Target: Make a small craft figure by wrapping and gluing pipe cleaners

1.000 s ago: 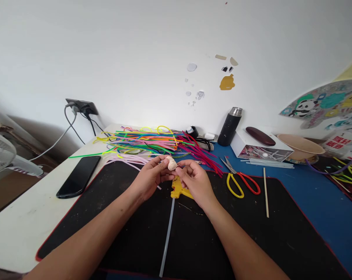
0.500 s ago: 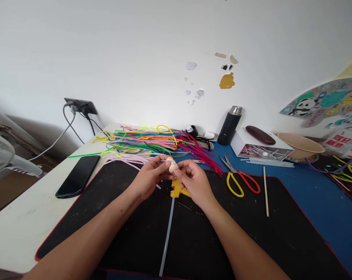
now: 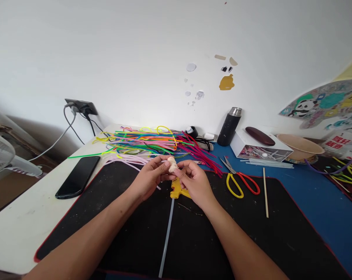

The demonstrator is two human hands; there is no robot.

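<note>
Both hands pinch a small cream-coloured coiled piece, which looks like wound pipe cleaner, above the mat. My left hand grips its left side between thumb and fingers. On its lower right, my right hand closes thumb and fingertips on the same piece. Just beneath lies a yellow glue gun, partly hidden by my right hand. A long translucent glue stick reaches from it toward the mat's front edge.
Scissors and a thin wooden stick lie right on the black mat. Behind is a heap of coloured pipe cleaners. A phone is at left; a dark flask, white box and bowl stand at the back.
The cream piece appears turned slightly between my fingers. Both hands stay in nearly the same place, and the view has shifted very little.
</note>
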